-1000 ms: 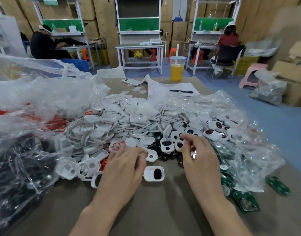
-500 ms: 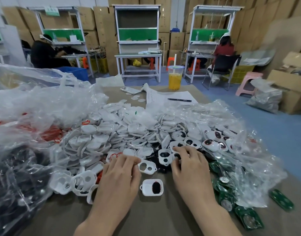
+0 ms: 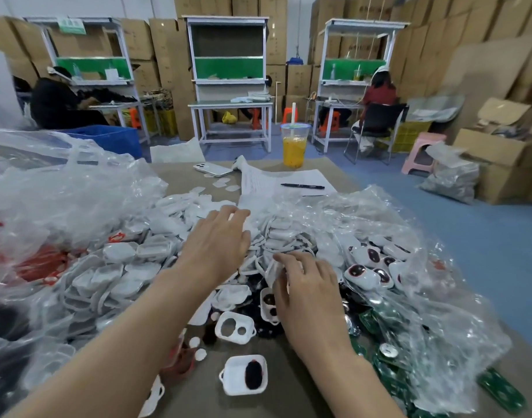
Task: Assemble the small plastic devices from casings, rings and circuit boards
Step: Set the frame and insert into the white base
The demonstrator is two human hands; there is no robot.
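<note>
Left hand (image 3: 216, 239): is lying palm down over the far middle of the casing pile (image 3: 144, 267), fingers straight and released, gripping nothing that shows.
Right hand (image 3: 310, 291): is resting on the pile's near right flank with its fingers bent down among the parts; whether it is pinching one cannot be told.
Prepared casing (image 3: 245, 375): is sitting apart from the pile, close to the near edge of the table (image 3: 289, 399), open face up with a dark insert inside and its small loop pointing toward the left edge.
Two-hole casing (image 3: 234, 327): is lying between the prepared casing and the pile, just beside the right wrist.
Circuit boards (image 3: 497, 390): are spilling from clear plastic toward the right edge.
Rings (image 3: 44, 263): are lying bagged toward the left edge.
Governing relation: the prepared casing is lying nearer the person than either hand, between the two forearms. The right hand is the closer one, and it is also on the boards' side. The rings are falling to the left hand.
</note>
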